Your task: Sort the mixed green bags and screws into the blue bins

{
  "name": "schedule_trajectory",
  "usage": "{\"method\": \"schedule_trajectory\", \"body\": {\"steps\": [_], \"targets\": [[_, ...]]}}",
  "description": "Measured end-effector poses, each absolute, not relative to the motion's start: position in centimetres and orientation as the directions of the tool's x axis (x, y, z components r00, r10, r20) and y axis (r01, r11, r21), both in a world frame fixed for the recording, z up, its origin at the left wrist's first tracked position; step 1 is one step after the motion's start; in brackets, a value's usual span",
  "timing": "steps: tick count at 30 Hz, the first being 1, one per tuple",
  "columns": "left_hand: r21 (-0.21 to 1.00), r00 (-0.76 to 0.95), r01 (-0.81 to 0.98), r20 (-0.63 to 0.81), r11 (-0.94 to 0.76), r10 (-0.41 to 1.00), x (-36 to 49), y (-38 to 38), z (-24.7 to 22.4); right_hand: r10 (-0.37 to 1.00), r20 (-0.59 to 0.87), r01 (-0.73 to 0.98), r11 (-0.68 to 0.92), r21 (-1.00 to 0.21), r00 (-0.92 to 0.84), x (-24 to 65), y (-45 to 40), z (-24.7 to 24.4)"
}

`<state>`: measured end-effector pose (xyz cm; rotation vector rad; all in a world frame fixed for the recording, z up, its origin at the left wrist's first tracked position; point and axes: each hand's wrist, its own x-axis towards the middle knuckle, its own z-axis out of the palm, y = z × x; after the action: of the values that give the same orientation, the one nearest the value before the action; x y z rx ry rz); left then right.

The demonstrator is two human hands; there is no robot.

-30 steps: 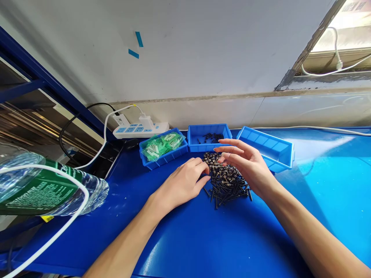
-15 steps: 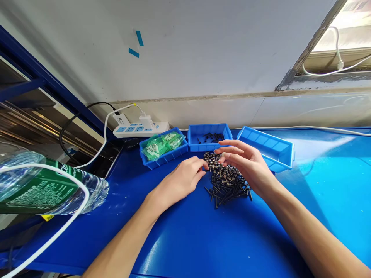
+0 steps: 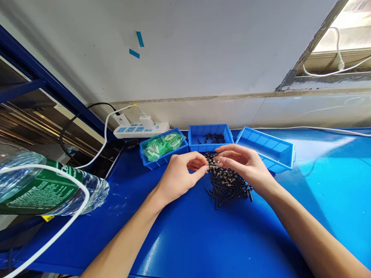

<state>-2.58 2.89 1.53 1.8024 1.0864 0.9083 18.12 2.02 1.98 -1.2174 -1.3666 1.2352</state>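
Note:
My left hand (image 3: 181, 173) is closed in a pinch at the left edge of a heap of dark screws (image 3: 228, 183). The tiny item at its fingertips is too small to make out. My right hand (image 3: 246, 164) hovers over the upper right of the heap, its fingers curved and slightly apart, with nothing visible in them. The fingertips of both hands point towards each other across a small gap. Many screws in the heap seem to carry shiny washers; my right hand hides part of it.
Behind the heap stand three blue bins: a left bin (image 3: 165, 158) with green-and-clear bags (image 3: 164, 146), a middle bin (image 3: 203, 147) with some dark screws, and a right bin (image 3: 278, 152). A power strip (image 3: 130, 131), white cable (image 3: 87, 193) and large water bottle (image 3: 43, 185) are at left.
My left hand has risen slightly and its fingers are more arched, still pinched. My right hand has moved a little left and down, bringing its fingertips nearer the left hand.

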Motion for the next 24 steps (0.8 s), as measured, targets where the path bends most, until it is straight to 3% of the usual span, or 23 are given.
{"method": "schedule_trajectory", "body": {"steps": [5, 13, 15, 19, 24], "targets": [[0.954, 0.337, 0.233, 0.102, -0.188, 0.936, -2.5, 2.7, 1.8, 0.973, -0.011, 0.102, 0.013, -0.995, -0.232, 17.8, 1.8, 2.0], [0.954, 0.421, 0.236, 0.069, -0.183, 0.904, -2.6, 2.6, 1.8, 0.938, -0.129, 0.004, -0.135, -0.991, -0.322, 17.9, 1.8, 2.1], [0.914, 0.466, 0.326, 0.068, -0.243, 0.882, -2.8, 2.7, 1.6, 0.95, -0.12, 0.006, -0.124, -0.992, -0.289, 18.0, 1.9, 2.1], [0.696, 0.527, 0.568, 0.103, -0.44, 0.844, -3.1, 2.9, 0.9, 0.997, -0.044, -0.125, -0.052, -0.991, -0.061, 18.1, 2.1, 1.8], [0.578, 0.577, 0.639, 0.076, -0.508, 0.813, -2.6, 2.9, 0.1, 0.999, -0.051, -0.227, -0.048, -0.973, 0.009, 17.9, 2.1, 1.7]]}}
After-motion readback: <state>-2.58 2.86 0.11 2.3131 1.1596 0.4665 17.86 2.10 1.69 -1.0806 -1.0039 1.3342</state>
